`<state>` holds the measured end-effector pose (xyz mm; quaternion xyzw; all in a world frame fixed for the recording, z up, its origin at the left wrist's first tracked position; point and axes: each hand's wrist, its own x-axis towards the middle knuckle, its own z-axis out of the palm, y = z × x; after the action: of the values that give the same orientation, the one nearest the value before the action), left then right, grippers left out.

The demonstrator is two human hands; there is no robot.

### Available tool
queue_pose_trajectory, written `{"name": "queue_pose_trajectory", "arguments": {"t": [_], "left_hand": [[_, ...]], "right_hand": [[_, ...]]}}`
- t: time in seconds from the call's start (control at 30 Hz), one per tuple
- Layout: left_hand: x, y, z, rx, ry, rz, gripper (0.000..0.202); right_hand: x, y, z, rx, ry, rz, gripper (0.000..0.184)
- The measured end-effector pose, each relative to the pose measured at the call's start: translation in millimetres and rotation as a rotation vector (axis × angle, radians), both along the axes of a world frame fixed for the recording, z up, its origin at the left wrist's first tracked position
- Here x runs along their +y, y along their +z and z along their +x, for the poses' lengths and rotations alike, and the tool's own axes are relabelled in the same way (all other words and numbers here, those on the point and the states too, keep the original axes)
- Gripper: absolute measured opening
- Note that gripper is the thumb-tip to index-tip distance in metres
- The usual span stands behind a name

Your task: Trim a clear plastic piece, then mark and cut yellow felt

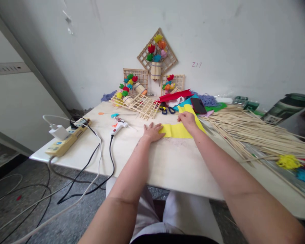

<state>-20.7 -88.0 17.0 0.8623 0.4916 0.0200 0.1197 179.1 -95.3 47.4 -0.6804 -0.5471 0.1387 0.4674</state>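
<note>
A strip of yellow crepe paper [180, 131] lies on the table, with a part of it reaching up and back behind my right hand. My left hand [153, 132] rests flat with fingers spread, its fingertips at the strip's left end. Over the paper, my right hand [187, 121] is closed with its fingers curled; whatever they may hold is hidden. Scissors [167, 110] with dark handles lie just beyond the hands. To the left of my left hand is a white glue gun [119, 128], near a blue paper flower [115, 115].
Stick lattices with paper flowers [156, 51] stand against the wall. A power strip [66, 137] with cables sits at the left edge. Many thin wooden sticks [256, 130] cover the right side, near a phone [198, 105] and a dark green bottle [287, 108].
</note>
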Motion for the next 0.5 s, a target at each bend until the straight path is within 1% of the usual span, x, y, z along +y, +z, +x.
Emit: {"name": "queue_pose_trajectory", "arguments": {"t": [0.03,0.07,0.13,0.17,0.2,0.23,0.27,0.3,0.33,0.37,0.4,0.43,0.5], "left_hand": [[-0.4,0.8,-0.1,0.002,0.001,-0.004,0.062],[-1.1,1.7,-0.2,0.003,0.002,-0.006,0.062],[-2.3,3.2,-0.3,0.002,0.004,-0.003,0.062],[-2.7,3.5,-0.4,0.000,0.005,0.002,0.062],[-2.8,3.5,-0.4,-0.002,0.005,0.006,0.062],[-2.7,3.2,-0.4,-0.003,0.006,0.009,0.062],[-2.2,2.6,-0.5,-0.005,0.006,0.009,0.062],[-1.5,1.9,-0.5,-0.007,0.006,0.007,0.062],[-0.7,1.2,-0.6,-0.010,0.006,0.005,0.062],[0.1,0.7,-0.7,-0.015,0.008,0.004,0.062],[0.9,0.3,-0.8,-0.019,0.009,0.005,0.062],[1.5,0.1,-0.9,-0.024,0.011,0.009,0.061],[2.1,0.5,-0.9,-0.030,0.004,0.014,0.061]], "right_hand": [[-5.5,6.7,-4.2,0.027,0.118,-0.009,0.036],[-11.5,13.7,-8.3,0.078,0.271,-0.063,0.043],[-21.6,26.4,-14.0,0.152,0.681,-0.294,0.057],[-24.1,30.9,-14.1,0.175,0.812,-0.385,0.065],[-24.1,33.6,-12.0,0.191,0.797,-0.391,0.070],[-21.6,34.4,-7.4,0.195,0.718,-0.334,0.070],[-17.1,33.3,-0.6,0.173,0.572,-0.228,0.068],[-11.3,30.8,8.1,0.110,0.381,-0.138,0.064],[-5.3,27.2,18.0,0.000,0.184,-0.086,0.057],[0.0,23.1,28.2,-0.143,0.022,-0.088,0.052],[4.1,19.0,37.9,-0.276,-0.104,-0.117,0.052],[6.6,15.4,46.4,-0.379,-0.207,-0.170,0.056],[7.1,10.0,57.8,-0.485,-0.309,-0.294,0.067]]}}
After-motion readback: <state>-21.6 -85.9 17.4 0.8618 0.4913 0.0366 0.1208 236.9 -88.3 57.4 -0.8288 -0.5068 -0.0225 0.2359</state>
